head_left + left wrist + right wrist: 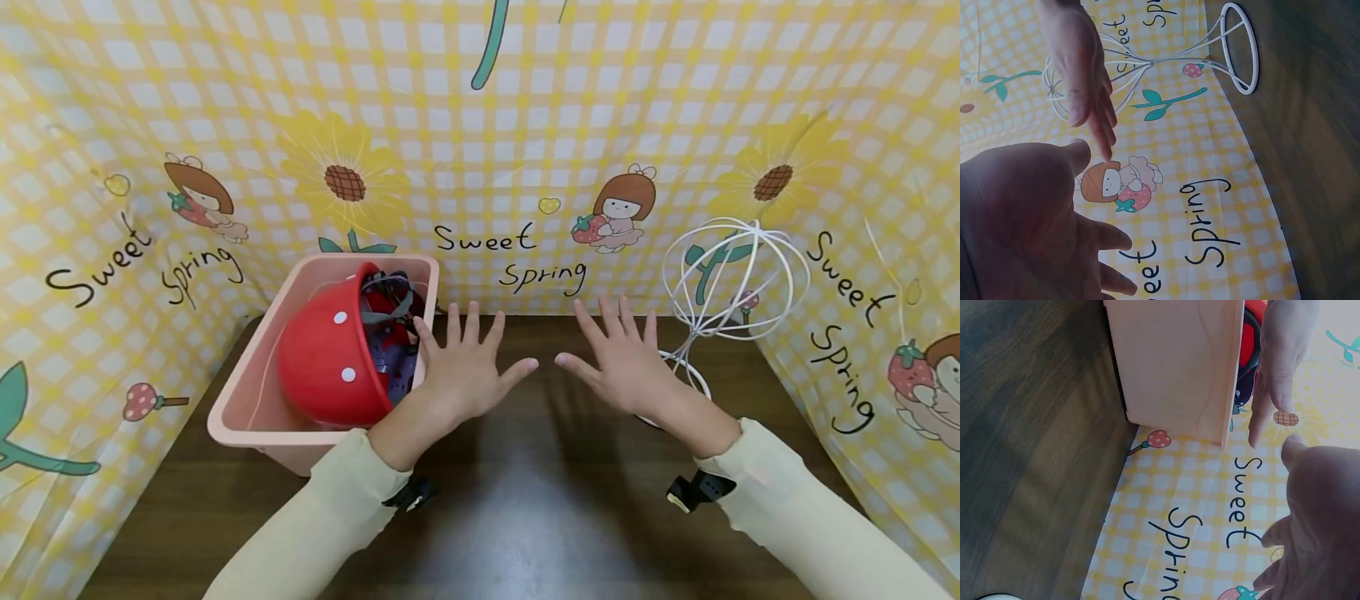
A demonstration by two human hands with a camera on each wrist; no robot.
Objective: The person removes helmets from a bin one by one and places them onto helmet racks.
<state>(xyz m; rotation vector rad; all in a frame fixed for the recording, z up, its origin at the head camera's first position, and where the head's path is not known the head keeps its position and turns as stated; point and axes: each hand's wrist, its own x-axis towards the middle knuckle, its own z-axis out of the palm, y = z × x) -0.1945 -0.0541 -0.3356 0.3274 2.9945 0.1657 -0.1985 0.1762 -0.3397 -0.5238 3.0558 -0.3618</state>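
Observation:
Both hands are held out over the table with fingers spread, and neither holds anything. My left hand [461, 375] is nearest to a pink plastic bin [247, 400], overlapping its right rim in the head view. Inside the bin lies a red helmet [322, 358] with white dots, tipped on its side so its dark padding and grey straps [390, 312] show. My right hand [630, 371] is beside a white wire stand [693, 327], which has a balloon-shaped cage on top and a ring base; the hand and forearm hide part of that base.
A dark wooden table [525, 500] lies under everything. Yellow checked cloth [480, 167] with printed flowers, figures and lettering walls off the back and both sides. The bin stands at the back left, the wire stand at the back right. Each wrist wears a black strap [701, 490].

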